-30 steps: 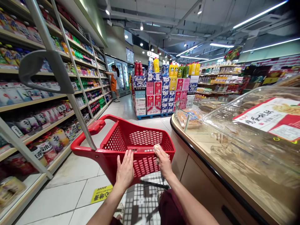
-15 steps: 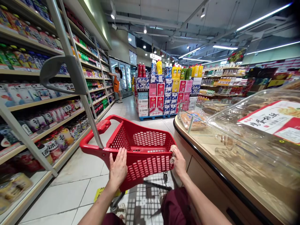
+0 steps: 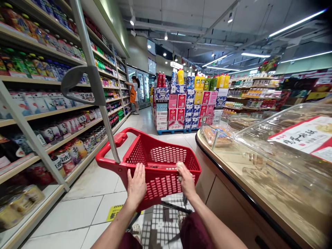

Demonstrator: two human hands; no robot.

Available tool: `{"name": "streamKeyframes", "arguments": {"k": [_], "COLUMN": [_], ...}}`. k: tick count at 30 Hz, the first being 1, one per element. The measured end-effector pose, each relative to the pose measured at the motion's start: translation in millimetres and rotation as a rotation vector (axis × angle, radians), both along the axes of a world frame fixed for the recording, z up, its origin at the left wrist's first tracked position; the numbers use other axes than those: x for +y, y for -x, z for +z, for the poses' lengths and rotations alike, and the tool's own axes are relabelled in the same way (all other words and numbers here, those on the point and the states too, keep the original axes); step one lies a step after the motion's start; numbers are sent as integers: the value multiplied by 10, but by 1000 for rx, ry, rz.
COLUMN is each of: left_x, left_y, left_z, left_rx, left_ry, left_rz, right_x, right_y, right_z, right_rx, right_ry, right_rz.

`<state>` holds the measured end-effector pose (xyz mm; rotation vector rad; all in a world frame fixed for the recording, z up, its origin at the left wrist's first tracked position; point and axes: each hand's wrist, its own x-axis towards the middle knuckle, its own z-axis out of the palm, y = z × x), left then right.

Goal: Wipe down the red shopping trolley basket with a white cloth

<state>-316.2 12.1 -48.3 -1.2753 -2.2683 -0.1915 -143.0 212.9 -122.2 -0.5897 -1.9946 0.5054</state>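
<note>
A red plastic shopping cart (image 3: 155, 170) with perforated walls stands side-on before me, and its basket looks empty. My left hand (image 3: 137, 185) lies against the near side at the rim, fingers stretched out and holding nothing. On the same rim, further right, my right hand (image 3: 187, 181) is closed around a crumpled, pale cloth (image 3: 179, 166) and presses it to the edge. A metal pole (image 3: 110, 128) with a grey loop handle (image 3: 95, 85) rises at the cart's left end.
Drink shelves (image 3: 59, 147) line the left. A glass-topped wooden counter (image 3: 225, 173) runs close along the right. Ahead stand stacked drink cartons (image 3: 181, 112) on a blue pallet. A person in an orange apron (image 3: 133, 94) reaches toward the far shelves.
My right hand has slid the cloth leftward along the rim, away from the cart's right corner. My left hand stays at its place on the cart. The view has shifted slightly.
</note>
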Motion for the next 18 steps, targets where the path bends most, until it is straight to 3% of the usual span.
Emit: {"name": "streamKeyframes", "arguments": {"k": [3, 7, 12, 15, 18], "left_x": [-34, -52, -207, -452, -667], "left_y": [3, -20, 157, 459, 706], "left_z": [-1, -36, 41, 223, 390], "left_rx": [-2, 27, 122, 119, 78], "left_ry": [41, 55, -47, -246, -253], "left_rz": [-10, -19, -92, 91, 194], "right_x": [-85, -133, -378, -434, -655], "right_y": [61, 154, 444, 536, 840], "right_z": [22, 7, 91, 143, 266], "right_rx": [-12, 65, -19, 18, 78], "right_ry": [-25, 32, -32, 11, 5], "right_rz": [115, -48, 222, 143, 208]}}
